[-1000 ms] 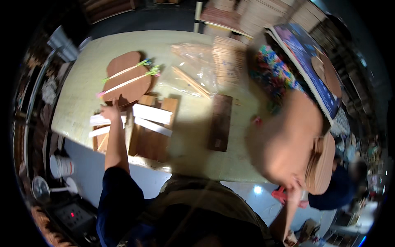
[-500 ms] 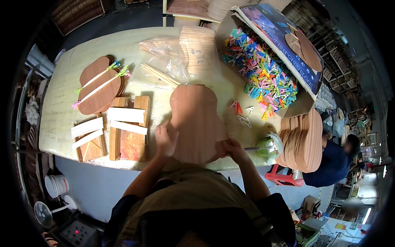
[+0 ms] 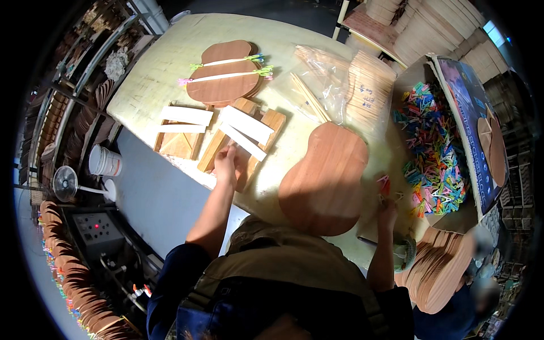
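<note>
A guitar-shaped brown wood panel (image 3: 326,175) lies flat on the table before me, and neither of my hands touches it. My left hand (image 3: 225,165) is at the near side of a wooden block stand (image 3: 212,150), its fingers curled just below a white strip (image 3: 242,141) resting there. Whether it grips anything is hidden. To the panel's right, my right hand (image 3: 387,213) has its fingers drawn together among loose plastic clothespins (image 3: 384,185). What is between its fingertips is too small to make out.
A second stand (image 3: 178,141) also bears white strips. Behind it, stacked panels (image 3: 222,88) have clipped sticks across them. Bagged wooden sticks (image 3: 367,90) lie farther back. At right are a carton (image 3: 481,141) of colourful clothespins, a green container (image 3: 405,254) and a panel stack (image 3: 442,272).
Both hands have let go of the panel. My left hand moved left to the block stand, my right to the loose clothespins. The view has turned, and the panel appears tilted.
</note>
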Demonstrator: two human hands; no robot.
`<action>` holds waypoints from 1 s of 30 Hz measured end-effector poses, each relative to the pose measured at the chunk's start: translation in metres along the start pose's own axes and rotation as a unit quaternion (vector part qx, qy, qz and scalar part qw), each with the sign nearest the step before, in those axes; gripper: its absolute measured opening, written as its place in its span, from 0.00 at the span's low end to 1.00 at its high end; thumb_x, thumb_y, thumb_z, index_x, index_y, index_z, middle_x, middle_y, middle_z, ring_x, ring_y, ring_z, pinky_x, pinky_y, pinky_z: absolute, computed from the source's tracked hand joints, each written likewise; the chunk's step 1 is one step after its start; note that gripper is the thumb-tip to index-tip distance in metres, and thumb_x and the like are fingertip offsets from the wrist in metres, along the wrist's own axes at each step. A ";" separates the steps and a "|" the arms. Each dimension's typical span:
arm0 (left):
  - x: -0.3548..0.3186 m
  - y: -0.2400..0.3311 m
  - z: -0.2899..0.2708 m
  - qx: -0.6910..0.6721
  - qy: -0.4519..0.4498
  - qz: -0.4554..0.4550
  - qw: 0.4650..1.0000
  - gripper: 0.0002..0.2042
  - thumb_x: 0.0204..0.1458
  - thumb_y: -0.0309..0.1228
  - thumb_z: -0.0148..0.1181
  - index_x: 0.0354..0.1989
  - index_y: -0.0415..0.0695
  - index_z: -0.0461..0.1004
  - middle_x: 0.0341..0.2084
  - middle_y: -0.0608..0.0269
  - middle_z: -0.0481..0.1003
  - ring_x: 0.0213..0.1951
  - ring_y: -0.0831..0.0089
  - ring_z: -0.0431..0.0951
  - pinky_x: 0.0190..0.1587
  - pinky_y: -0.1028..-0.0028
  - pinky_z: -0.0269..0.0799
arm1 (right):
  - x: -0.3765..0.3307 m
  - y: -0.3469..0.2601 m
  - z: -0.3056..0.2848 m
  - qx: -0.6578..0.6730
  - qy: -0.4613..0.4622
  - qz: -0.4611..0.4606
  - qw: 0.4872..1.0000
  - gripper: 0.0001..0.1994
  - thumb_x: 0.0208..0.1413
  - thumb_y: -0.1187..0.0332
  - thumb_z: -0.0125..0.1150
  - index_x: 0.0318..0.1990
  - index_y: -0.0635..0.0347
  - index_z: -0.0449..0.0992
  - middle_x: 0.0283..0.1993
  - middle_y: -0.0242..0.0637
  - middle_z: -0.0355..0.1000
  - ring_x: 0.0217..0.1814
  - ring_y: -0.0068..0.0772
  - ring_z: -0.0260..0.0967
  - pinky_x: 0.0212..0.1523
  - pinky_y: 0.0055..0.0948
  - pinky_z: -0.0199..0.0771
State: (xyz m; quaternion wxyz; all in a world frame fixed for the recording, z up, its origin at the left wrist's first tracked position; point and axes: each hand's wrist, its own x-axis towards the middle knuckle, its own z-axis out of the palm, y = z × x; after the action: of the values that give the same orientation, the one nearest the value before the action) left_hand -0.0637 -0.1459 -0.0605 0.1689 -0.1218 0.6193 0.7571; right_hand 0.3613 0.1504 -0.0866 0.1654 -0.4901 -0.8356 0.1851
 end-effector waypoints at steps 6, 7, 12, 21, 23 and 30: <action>0.012 0.017 0.015 -0.075 -0.010 -0.123 0.989 0.03 0.53 0.27 0.56 0.29 0.43 0.72 0.19 0.72 0.68 0.21 0.80 0.66 0.22 0.82 0.64 | 0.001 0.016 0.002 -0.043 0.021 -0.050 0.998 0.13 0.48 0.70 0.57 0.42 0.62 0.71 0.43 0.51 0.67 0.43 0.55 0.68 0.40 0.43 0.70; 0.015 0.014 0.015 -0.099 -0.003 -0.141 0.985 0.02 0.53 0.26 0.56 0.29 0.43 0.72 0.19 0.72 0.68 0.21 0.80 0.66 0.22 0.82 0.63 | -0.001 0.014 -0.001 -0.043 0.043 -0.044 0.997 0.14 0.48 0.70 0.57 0.44 0.61 0.71 0.42 0.51 0.68 0.42 0.54 0.69 0.40 0.41 0.70; 0.007 -0.001 0.024 -0.106 -0.043 0.117 0.987 0.03 0.54 0.26 0.55 0.33 0.40 0.73 0.27 0.68 0.73 0.30 0.80 0.70 0.34 0.81 0.68 | 0.001 -0.034 -0.038 0.097 0.001 0.087 0.991 0.17 0.49 0.69 0.57 0.49 0.58 0.71 0.38 0.44 0.72 0.36 0.40 0.72 0.39 0.32 0.72; -0.123 -0.042 0.156 0.316 -0.410 0.521 0.678 0.04 0.42 0.16 0.56 0.25 0.38 0.69 0.35 0.52 0.71 0.41 0.53 0.71 0.44 0.63 0.68 | 0.016 -0.059 -0.008 0.613 -0.066 0.217 0.757 0.07 0.52 0.73 0.57 0.38 0.66 0.71 0.35 0.38 0.72 0.36 0.32 0.73 0.37 0.30 0.76; -0.124 -0.055 0.164 0.319 -0.412 0.528 0.671 0.02 0.41 0.18 0.55 0.24 0.38 0.70 0.36 0.51 0.72 0.41 0.53 0.71 0.45 0.62 0.68 | 0.019 -0.060 -0.001 0.625 -0.064 0.221 0.746 0.07 0.51 0.75 0.57 0.37 0.66 0.71 0.34 0.39 0.72 0.36 0.33 0.73 0.38 0.30 0.77; -0.120 -0.068 0.168 0.323 -0.437 0.523 0.657 0.01 0.42 0.20 0.54 0.24 0.39 0.70 0.37 0.51 0.72 0.42 0.53 0.71 0.47 0.61 0.67 | 0.027 -0.063 0.014 0.622 -0.093 0.220 0.746 0.05 0.50 0.78 0.58 0.35 0.66 0.71 0.34 0.40 0.72 0.35 0.33 0.73 0.38 0.30 0.77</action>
State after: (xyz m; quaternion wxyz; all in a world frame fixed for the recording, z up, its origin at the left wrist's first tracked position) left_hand 0.0778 0.0178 -0.0402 0.0253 0.6290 0.6410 0.4391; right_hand 0.2945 0.1431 -0.0665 0.3095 -0.4295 -0.4152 0.7398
